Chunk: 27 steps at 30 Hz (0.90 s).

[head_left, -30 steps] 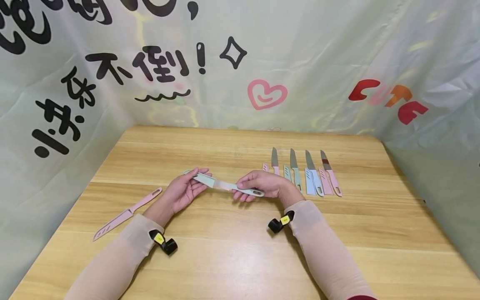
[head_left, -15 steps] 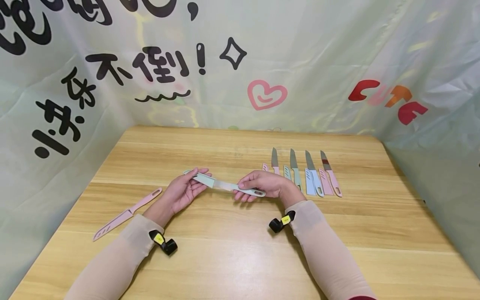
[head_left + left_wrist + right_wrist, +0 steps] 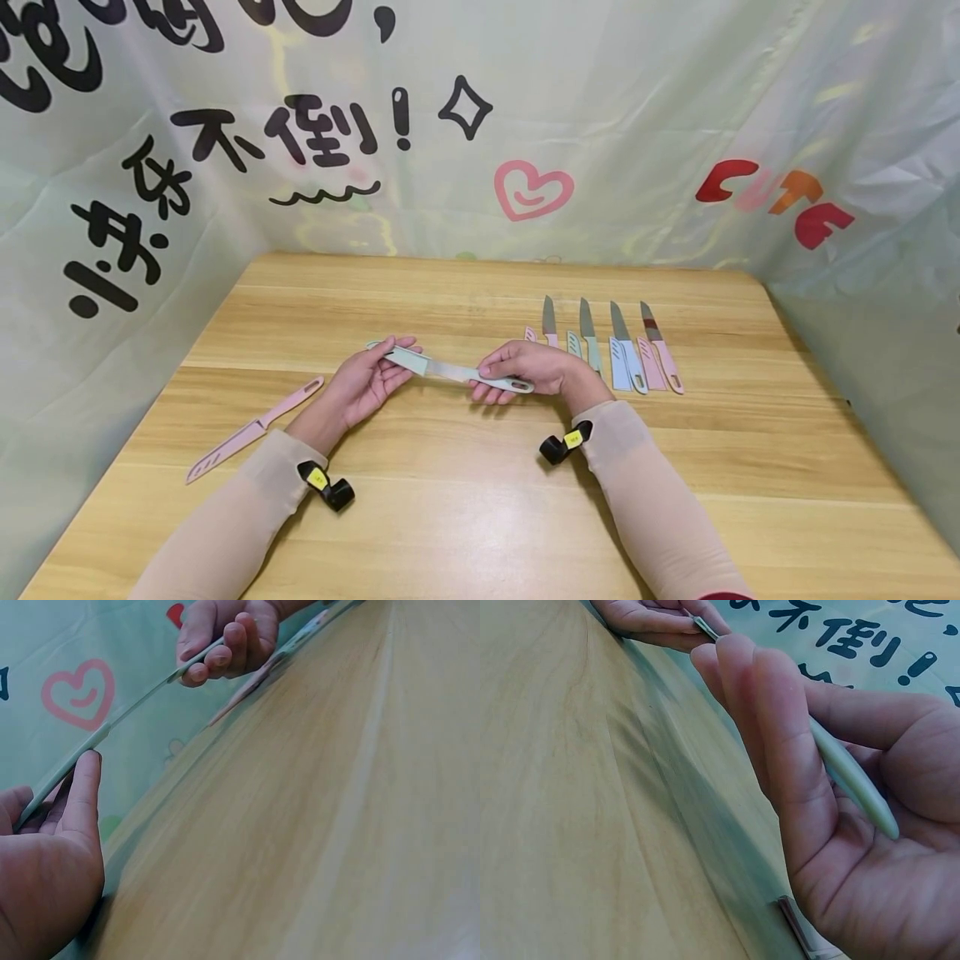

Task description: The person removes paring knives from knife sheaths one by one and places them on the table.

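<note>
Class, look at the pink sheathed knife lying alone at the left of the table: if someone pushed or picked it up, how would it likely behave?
The pink knife lies flat on the smooth wooden table, so it would probably slide rather than roll. It is slim and looks plastic-covered, so likely light. Its straight line suggests it stays stiff when lifted.

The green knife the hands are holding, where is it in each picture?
Head: the green knife is in the middle, held between both hands above the table.
Left wrist: upper left, a thin line running from the left hand up to the right hand.
Right wrist: at right, its handle in the right hand's fingers.
Shared landmark: the wooden table.
</note>
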Each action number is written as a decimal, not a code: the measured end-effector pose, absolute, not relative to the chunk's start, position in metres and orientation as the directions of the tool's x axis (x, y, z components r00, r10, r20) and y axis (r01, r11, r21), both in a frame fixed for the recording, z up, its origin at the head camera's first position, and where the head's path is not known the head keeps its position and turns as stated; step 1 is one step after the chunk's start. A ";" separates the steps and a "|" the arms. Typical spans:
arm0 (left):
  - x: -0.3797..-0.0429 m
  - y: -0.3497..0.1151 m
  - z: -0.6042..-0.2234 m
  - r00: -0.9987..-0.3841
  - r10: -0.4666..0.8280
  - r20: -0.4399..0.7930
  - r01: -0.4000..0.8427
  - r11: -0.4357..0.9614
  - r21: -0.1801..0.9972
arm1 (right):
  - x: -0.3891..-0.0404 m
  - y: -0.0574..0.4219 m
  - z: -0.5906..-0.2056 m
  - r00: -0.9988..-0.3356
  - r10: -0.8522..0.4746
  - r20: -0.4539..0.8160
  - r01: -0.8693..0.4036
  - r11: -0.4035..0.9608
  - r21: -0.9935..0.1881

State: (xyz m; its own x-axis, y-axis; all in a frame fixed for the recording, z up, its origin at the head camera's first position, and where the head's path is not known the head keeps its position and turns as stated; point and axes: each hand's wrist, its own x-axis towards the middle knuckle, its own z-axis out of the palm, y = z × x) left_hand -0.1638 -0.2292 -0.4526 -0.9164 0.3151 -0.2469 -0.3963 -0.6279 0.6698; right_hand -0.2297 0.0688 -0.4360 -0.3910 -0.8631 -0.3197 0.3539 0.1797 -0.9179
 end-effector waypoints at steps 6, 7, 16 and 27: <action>-0.165 -0.230 -0.453 -0.918 0.313 -0.245 -0.394 -0.632 0.668 | -0.229 0.070 -0.434 -0.401 -0.858 -0.321 0.350 0.181 -0.919; -0.165 -0.230 -0.453 -0.918 0.312 -0.246 -0.394 -0.633 0.666 | -0.228 0.070 -0.434 -0.403 -0.857 -0.321 0.347 0.181 -0.920; -0.165 -0.230 -0.451 -0.918 0.303 -0.257 -0.395 -0.636 0.663 | -0.230 0.071 -0.433 -0.411 -0.849 -0.332 0.336 0.198 -0.921; -0.164 -0.231 -0.452 -0.918 0.302 -0.256 -0.395 -0.644 0.655 | -0.231 0.074 -0.434 -0.405 -0.853 -0.330 0.346 0.192 -0.918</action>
State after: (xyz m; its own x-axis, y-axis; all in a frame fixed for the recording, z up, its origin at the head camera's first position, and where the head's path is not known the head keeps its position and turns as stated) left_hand -0.1642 -0.2312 -0.4520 -0.9183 0.3019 -0.2562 -0.3946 -0.6445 0.6549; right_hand -0.2307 0.0743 -0.4343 -0.4049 -0.8525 -0.3305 0.3458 0.1918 -0.9185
